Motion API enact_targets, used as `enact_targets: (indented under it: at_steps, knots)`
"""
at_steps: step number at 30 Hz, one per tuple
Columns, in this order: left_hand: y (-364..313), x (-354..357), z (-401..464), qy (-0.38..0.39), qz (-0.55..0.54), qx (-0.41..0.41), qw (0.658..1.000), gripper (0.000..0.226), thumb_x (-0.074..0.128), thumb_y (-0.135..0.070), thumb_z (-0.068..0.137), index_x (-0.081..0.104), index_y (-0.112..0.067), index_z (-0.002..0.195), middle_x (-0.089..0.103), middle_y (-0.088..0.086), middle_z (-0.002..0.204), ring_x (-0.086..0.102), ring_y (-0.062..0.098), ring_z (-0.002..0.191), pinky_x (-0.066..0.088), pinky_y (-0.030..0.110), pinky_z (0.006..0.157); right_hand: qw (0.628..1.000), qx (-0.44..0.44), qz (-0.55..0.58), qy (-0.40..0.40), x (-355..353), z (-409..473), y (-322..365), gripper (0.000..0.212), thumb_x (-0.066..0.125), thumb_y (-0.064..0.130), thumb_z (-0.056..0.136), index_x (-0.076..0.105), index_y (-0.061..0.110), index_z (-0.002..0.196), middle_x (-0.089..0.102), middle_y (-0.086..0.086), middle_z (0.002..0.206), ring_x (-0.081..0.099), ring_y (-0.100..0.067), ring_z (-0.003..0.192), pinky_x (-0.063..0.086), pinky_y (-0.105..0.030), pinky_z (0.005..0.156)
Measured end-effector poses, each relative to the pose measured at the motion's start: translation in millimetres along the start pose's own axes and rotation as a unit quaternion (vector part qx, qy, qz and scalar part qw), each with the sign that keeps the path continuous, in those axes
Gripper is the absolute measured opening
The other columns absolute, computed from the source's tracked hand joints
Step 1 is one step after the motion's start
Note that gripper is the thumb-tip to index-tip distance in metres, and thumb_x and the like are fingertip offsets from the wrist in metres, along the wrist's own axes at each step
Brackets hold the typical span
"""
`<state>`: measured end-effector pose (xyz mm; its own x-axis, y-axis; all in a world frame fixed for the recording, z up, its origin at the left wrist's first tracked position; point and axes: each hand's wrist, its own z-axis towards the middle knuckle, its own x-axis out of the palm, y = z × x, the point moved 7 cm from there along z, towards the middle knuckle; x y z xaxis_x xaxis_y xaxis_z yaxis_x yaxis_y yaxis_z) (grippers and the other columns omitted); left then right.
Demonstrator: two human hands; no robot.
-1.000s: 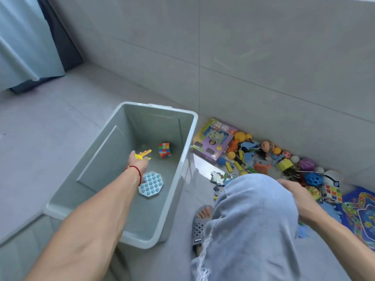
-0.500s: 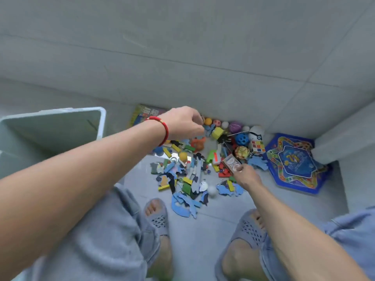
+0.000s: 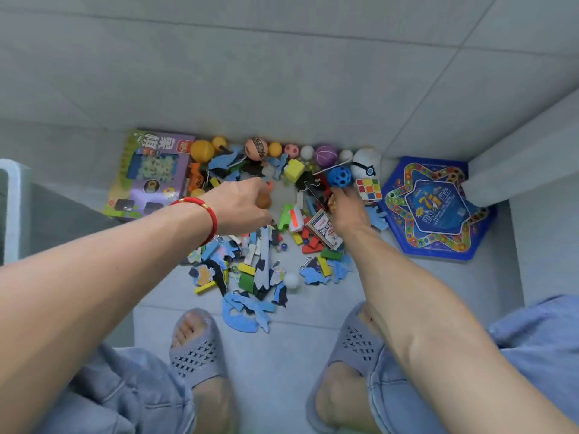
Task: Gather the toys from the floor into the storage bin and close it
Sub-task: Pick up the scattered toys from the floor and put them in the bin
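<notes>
A heap of toys lies on the grey floor against the wall: foam puzzle pieces [image 3: 250, 308], blocks, balls and a card box [image 3: 322, 228]. My left hand [image 3: 241, 205], with a red bracelet on the wrist, reaches into the heap and its fingers curl round an orange toy [image 3: 264, 199]. My right hand [image 3: 347, 211] covers a small patterned ball [image 3: 331, 200] just below the blue holed ball [image 3: 338, 177], with its fingers curled over it. The storage bin [image 3: 12, 208] shows only as a pale rim at the far left.
A purple toy box [image 3: 150, 173] lies at the heap's left, and a blue star-shaped game board [image 3: 438, 208] at its right. A colour cube [image 3: 369, 189] and a white ball [image 3: 366, 161] sit between them. My two slippered feet [image 3: 197, 346] stand just before the heap. A wall corner juts in at the right.
The view turned from the bin to the toy heap. My left hand left the bin and came down onto the orange toy. My right hand moved past the card box to the patterned ball.
</notes>
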<state>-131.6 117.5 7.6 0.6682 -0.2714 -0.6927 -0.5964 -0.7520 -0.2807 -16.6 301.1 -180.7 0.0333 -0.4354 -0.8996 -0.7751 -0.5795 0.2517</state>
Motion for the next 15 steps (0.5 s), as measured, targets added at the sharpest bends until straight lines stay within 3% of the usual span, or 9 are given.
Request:
enact_targets:
  at_steps: [4,8,10,13,15]
  knots:
    - [3,4,8,0.014,0.001,0.003,1.0,0.061,0.052,-0.03,0.097,0.027,-0.023,0.152,0.049,0.013,0.144,0.051,0.023,0.097,0.039,0.027,0.078,0.996,-0.018,-0.087,-0.008,-6,12,4,0.053,0.061,-0.004,0.087,0.05,0.011,0.137,0.043,-0.016,0.138,0.057,-0.034,0.111,0.052,-0.044,0.083]
    - [13,5,13,0.017,-0.005,-0.019,1.0,0.058,0.054,-0.03,0.096,0.033,-0.023,0.15,0.055,0.012,0.135,0.056,0.022,0.099,0.043,0.03,0.076,0.992,-0.034,-0.116,-0.028,-18,3,9,0.043,0.064,-0.004,0.086,0.055,0.007,0.126,0.045,-0.018,0.13,0.064,-0.034,0.094,0.054,-0.044,0.074]
    - [15,6,16,0.016,-0.022,-0.032,0.999,0.055,0.055,-0.032,0.095,0.038,-0.022,0.146,0.059,0.009,0.128,0.059,0.022,0.099,0.045,0.032,0.076,0.993,-0.026,-0.084,-0.075,-26,-16,14,0.042,0.07,0.008,0.086,0.055,0.008,0.126,0.047,-0.016,0.126,0.065,-0.031,0.09,0.052,-0.041,0.071]
    - [10,9,17,0.019,-0.108,-0.05,0.993,0.056,0.058,-0.038,0.096,0.04,-0.023,0.146,0.061,0.001,0.111,0.057,0.019,0.086,0.049,0.033,0.071,0.984,0.0,0.147,-0.099,-30,-54,43,0.055,0.078,0.044,0.081,0.058,0.019,0.126,0.052,-0.004,0.119,0.057,-0.016,0.089,0.048,-0.032,0.072]
    - [5,12,16,0.027,-0.173,-0.054,0.983,0.067,0.061,-0.044,0.093,0.032,-0.028,0.152,0.056,0.003,0.13,0.055,0.02,0.097,0.052,0.036,0.082,0.914,0.005,0.403,-0.041,-29,-77,75,0.055,0.08,0.053,0.075,0.063,0.025,0.12,0.062,0.004,0.109,0.061,-0.008,0.085,0.052,-0.029,0.07]
